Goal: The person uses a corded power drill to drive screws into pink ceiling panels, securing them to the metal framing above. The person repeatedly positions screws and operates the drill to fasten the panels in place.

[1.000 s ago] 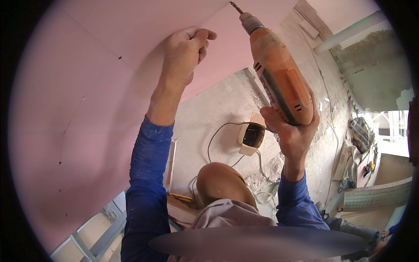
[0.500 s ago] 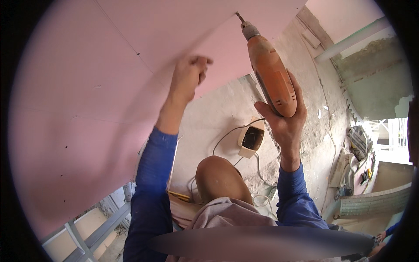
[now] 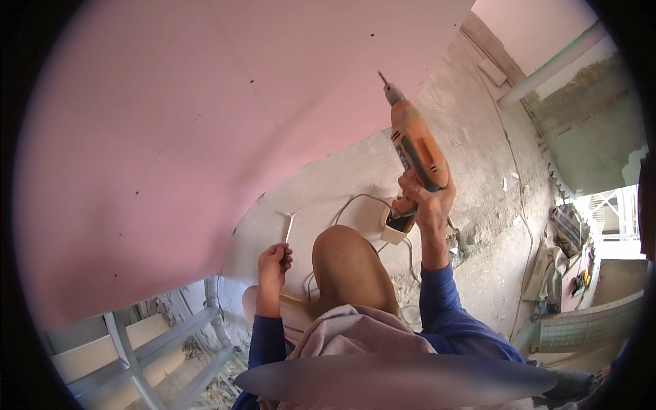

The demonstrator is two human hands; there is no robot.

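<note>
Orange drill (image 3: 422, 145), scuffed body, in the right hand (image 3: 433, 207). Right grip closed round the rear of the drill, thumb at its left side. Bit (image 3: 383, 78) points up and slightly left, ahead of the grip, and shows against a pink board (image 3: 157, 143); contact between tip and board cannot be told. One dark dot (image 3: 372, 35) on the board lies beyond the tip, clear of it in view.

Pale box (image 3: 393, 236), dark inside, just below and left of the right grip, partly hidden behind it. Dark cable (image 3: 355, 199) curves across the floor (image 3: 482, 171), left of the box.

Left hand (image 3: 272, 268) well apart from the drill, lower and to its left. Fingers curled in; cannot tell whether they hold anything. Thin white stick (image 3: 290, 229), forked at the top, shows just above the left grip; its lower end is lost behind the fingers.

Farther out: brown-clad knee (image 3: 347, 263) between the two grips; metal frame (image 3: 179, 333) below and left of the left grip; white scraps (image 3: 505, 184) right of the right grip.
</note>
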